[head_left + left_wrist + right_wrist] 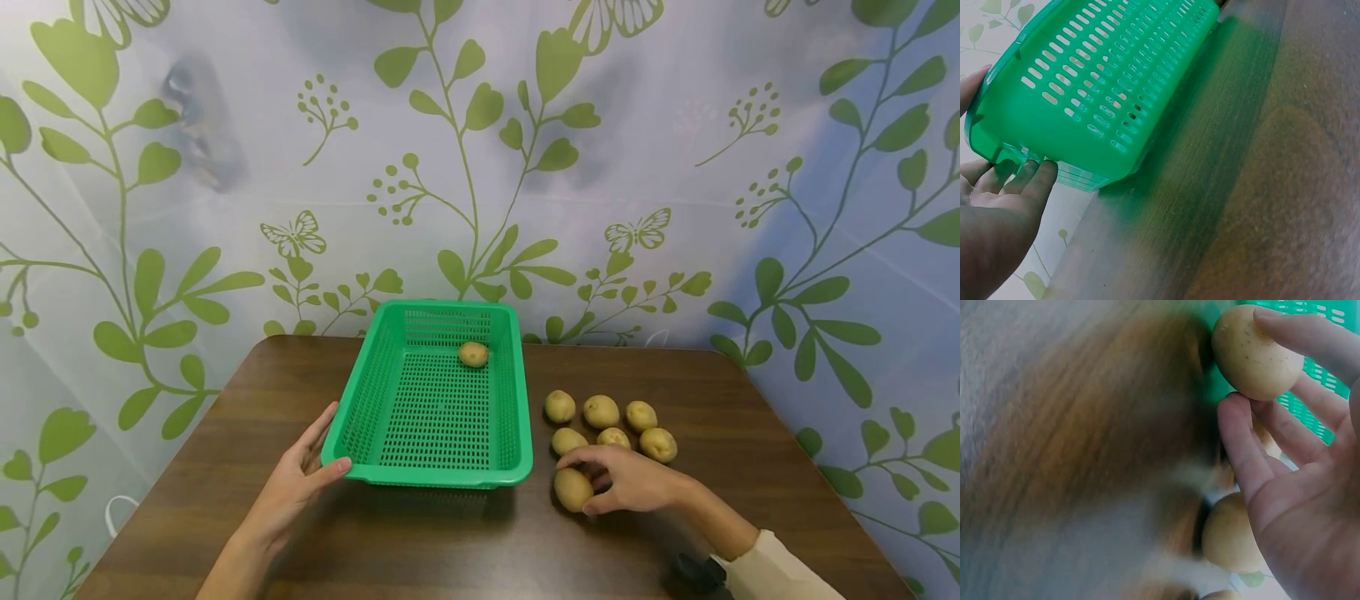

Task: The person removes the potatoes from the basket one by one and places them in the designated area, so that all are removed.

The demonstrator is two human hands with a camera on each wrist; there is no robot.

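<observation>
A green plastic basket [431, 476] with slotted walls sits on the table, one potato [473, 354] at its far right corner inside. My left hand [296, 475] grips the basket's near left corner, thumb over the rim and fingers against the outer wall in the left wrist view. To the right of the basket, my right hand [633, 479] holds a potato [572, 490] between thumb and fingers. In the right wrist view that potato [1254, 356] shows small dark specks. Several other potatoes [602, 412] lie grouped just beyond this hand, one partly hidden by it.
The brown wooden table [420, 550] ends at a leaf-patterned curtain [510, 167] behind the basket. A dark object [697, 573] shows beside the right sleeve [772, 571]. On the left, a white loop [114, 515] hangs by the table edge.
</observation>
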